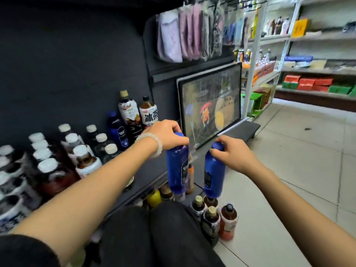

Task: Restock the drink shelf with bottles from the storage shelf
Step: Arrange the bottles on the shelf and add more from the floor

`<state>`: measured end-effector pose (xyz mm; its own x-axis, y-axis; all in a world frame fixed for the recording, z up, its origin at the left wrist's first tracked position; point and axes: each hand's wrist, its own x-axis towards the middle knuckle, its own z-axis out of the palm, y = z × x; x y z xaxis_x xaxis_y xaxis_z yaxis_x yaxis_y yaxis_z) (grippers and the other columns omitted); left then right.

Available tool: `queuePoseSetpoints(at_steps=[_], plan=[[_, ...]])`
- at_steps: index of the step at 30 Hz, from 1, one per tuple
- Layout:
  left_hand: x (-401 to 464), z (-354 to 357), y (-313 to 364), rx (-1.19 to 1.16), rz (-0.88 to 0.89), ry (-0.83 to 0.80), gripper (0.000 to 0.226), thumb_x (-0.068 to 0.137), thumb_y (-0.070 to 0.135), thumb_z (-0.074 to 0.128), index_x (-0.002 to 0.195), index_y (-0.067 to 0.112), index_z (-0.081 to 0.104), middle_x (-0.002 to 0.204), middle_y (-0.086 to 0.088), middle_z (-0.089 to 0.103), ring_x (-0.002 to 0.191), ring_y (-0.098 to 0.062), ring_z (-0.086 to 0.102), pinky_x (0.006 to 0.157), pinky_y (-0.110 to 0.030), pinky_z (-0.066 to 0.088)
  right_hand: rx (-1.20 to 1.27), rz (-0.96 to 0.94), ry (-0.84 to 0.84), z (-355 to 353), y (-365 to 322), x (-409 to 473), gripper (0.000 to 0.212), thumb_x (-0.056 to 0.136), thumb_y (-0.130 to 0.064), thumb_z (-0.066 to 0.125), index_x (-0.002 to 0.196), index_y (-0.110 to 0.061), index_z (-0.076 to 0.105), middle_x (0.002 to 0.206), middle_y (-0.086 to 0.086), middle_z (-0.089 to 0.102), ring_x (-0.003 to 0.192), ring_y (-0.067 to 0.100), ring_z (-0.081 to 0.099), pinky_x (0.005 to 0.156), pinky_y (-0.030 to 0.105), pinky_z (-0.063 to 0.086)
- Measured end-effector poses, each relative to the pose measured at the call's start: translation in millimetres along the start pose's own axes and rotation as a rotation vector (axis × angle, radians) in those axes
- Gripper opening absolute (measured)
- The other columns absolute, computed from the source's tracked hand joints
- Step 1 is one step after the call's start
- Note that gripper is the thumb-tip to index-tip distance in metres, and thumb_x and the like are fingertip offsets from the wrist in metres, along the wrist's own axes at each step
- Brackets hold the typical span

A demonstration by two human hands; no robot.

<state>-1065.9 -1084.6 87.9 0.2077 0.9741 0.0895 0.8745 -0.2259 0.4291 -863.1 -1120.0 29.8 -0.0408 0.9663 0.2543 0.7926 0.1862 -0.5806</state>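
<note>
My left hand [167,135] grips the cap end of a blue bottle [177,170], which hangs upright in the air beside the front edge of the dark drink shelf [154,170]. My right hand [230,151] holds a second blue bottle [213,174] by its top, a little to the right, above the floor. A third blue bottle [117,130] stands on the shelf near two tea bottles [138,112]. Rows of white-capped bottles [63,157] fill the shelf's left part.
Several tea bottles [213,216] stand on the tiled floor by my knees [158,228]. More bottles [159,195] sit under the shelf. A framed cartoon picture [212,105] leans at the shelf's right end. White store shelves [269,54] line the aisle beyond.
</note>
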Motion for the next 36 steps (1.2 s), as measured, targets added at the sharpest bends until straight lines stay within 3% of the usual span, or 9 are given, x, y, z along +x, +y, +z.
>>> queuePoseSetpoints(at_steps=[3, 6, 10, 13, 16, 20, 25, 30, 36], plan=[[8.1, -43.5, -22.4, -0.001, -0.021, 0.04, 0.016, 0.072, 0.038, 0.071, 0.072, 0.028, 0.059, 0.078, 0.007, 0.059, 0.079, -0.016, 0.057, 0.07, -0.027, 0.049, 0.068, -0.063, -0.02, 7.2, -30.7, 27.9, 0.019, 0.084, -0.026, 0.063, 0.096, -0.012, 0.06, 0.088, 0.007, 0.064, 0.083, 0.025, 0.057, 0.069, 0.033, 0.043], [18.5, -73.0, -43.5, -0.013, -0.046, 0.07, 0.014, 0.074, 0.034, 0.071, 0.073, 0.025, 0.061, 0.075, 0.011, 0.055, 0.072, -0.009, 0.052, 0.058, -0.019, 0.038, 0.107, -0.12, -0.039, 21.3, -55.9, 55.0, 0.011, 0.084, -0.026, 0.063, 0.088, -0.017, 0.057, 0.081, 0.001, 0.06, 0.077, 0.021, 0.054, 0.062, 0.028, 0.039], [38.3, -97.3, -70.8, -0.028, -0.085, 0.104, 0.014, 0.071, 0.036, 0.071, 0.076, 0.025, 0.064, 0.076, 0.009, 0.058, 0.075, -0.013, 0.054, 0.058, -0.021, 0.039, 0.126, -0.172, -0.109, 44.9, -84.7, 89.7, 0.013, 0.085, -0.028, 0.063, 0.092, -0.018, 0.058, 0.084, 0.0, 0.059, 0.078, 0.019, 0.054, 0.067, 0.027, 0.038], [57.4, -111.1, -95.3, -0.024, -0.122, 0.159, 0.016, 0.071, 0.041, 0.071, 0.073, 0.028, 0.063, 0.094, 0.003, 0.064, 0.088, -0.018, 0.056, 0.065, -0.025, 0.038, 0.123, -0.21, -0.153, 63.7, -98.8, 115.0, 0.009, 0.085, -0.026, 0.062, 0.086, -0.024, 0.054, 0.079, -0.005, 0.058, 0.075, 0.015, 0.053, 0.062, 0.022, 0.038], [75.6, -119.6, -118.1, -0.045, -0.123, 0.144, 0.014, 0.074, 0.039, 0.071, 0.071, 0.03, 0.062, 0.075, 0.013, 0.056, 0.074, -0.01, 0.051, 0.059, -0.022, 0.035, 0.144, -0.235, -0.174, 80.9, -108.1, 134.5, 0.009, 0.084, -0.025, 0.063, 0.085, -0.027, 0.054, 0.075, -0.008, 0.058, 0.071, 0.013, 0.054, 0.058, 0.014, 0.038], [101.1, -111.7, -143.9, -0.042, -0.15, 0.103, 0.012, 0.073, 0.037, 0.072, 0.071, 0.029, 0.063, 0.07, 0.012, 0.054, 0.068, -0.008, 0.05, 0.056, -0.021, 0.035, 0.173, -0.224, -0.194, 103.2, -112.5, 155.5, 0.019, 0.083, -0.028, 0.064, 0.097, -0.015, 0.06, 0.083, 0.007, 0.065, 0.074, 0.022, 0.057, 0.064, 0.028, 0.042], [119.4, -86.7, -176.1, -0.018, -0.165, -0.012, 0.009, 0.074, 0.031, 0.073, 0.078, 0.028, 0.065, 0.069, 0.011, 0.054, 0.066, -0.006, 0.048, 0.056, -0.022, 0.035, 0.187, -0.2, -0.251, 127.5, -112.9, 170.8, 0.02, 0.083, -0.027, 0.064, 0.097, -0.014, 0.062, 0.08, 0.004, 0.062, 0.071, 0.017, 0.053, 0.063, 0.025, 0.041], [127.3, -73.0, -200.4, -0.014, -0.185, -0.047, 0.01, 0.074, 0.03, 0.074, 0.081, 0.026, 0.067, 0.071, 0.011, 0.054, 0.067, -0.005, 0.049, 0.055, -0.02, 0.035, 0.164, -0.219, -0.282, 142.2, -118.5, 176.4, 0.013, 0.084, -0.028, 0.065, 0.088, -0.019, 0.056, 0.062, -0.01, 0.047, 0.058, 0.005, 0.043, 0.053, 0.017, 0.034], [133.3, -67.2, -218.3, -0.035, -0.229, -0.047, 0.012, 0.074, 0.035, 0.074, 0.081, 0.029, 0.066, 0.076, 0.009, 0.056, 0.077, -0.01, 0.051, 0.059, -0.02, 0.036, 0.143, -0.245, -0.31, 144.8, -128.2, 174.4, 0.018, 0.085, -0.033, 0.065, 0.087, -0.019, 0.053, 0.064, -0.01, 0.045, 0.059, 0.004, 0.042, 0.05, 0.013, 0.033]])
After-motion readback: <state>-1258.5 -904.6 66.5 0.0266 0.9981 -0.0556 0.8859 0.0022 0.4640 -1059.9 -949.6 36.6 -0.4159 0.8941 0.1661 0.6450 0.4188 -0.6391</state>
